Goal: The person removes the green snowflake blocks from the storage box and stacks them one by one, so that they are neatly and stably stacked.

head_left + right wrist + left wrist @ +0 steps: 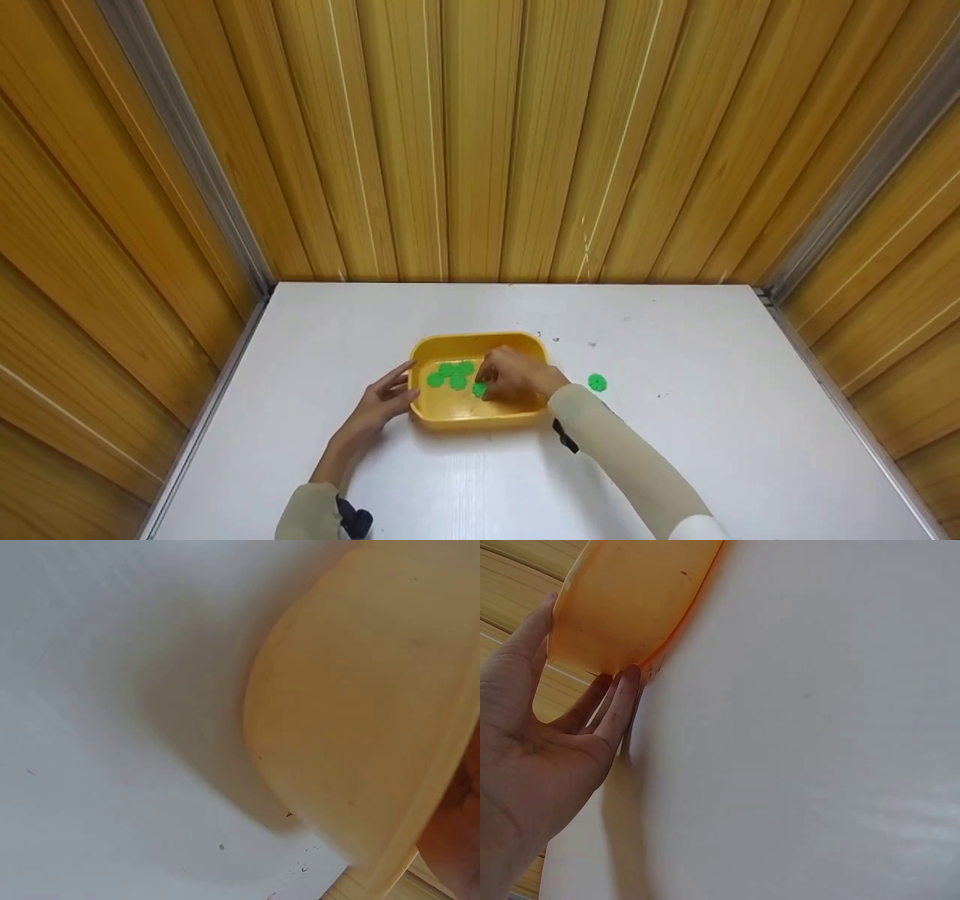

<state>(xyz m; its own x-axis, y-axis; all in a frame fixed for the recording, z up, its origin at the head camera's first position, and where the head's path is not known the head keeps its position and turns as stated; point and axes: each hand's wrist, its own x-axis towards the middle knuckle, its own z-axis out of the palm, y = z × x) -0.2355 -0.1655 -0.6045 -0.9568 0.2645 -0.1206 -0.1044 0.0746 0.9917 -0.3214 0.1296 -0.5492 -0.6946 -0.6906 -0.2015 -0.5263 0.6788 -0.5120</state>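
A yellow plastic tray (480, 424) stands on the white table. Several green notched plastic discs (457, 382) lie together in its left half. My left hand (375, 409) holds the tray's left end; in the left wrist view the thumb is at the rim and the other fingertips are at the lower edge of the wall. Inside the tray, my right hand (514, 373) pinches another green disc (479, 390) between thumb and fingers. From the right wrist, the tray wall (360, 705) hides most of that hand.
One more green disc (597, 382) lies on the table (712, 435), right of the tray near the right wrist. Small dark specks dot the tabletop behind the tray. Wood-patterned panels (480, 150) enclose the table at the back and both sides.
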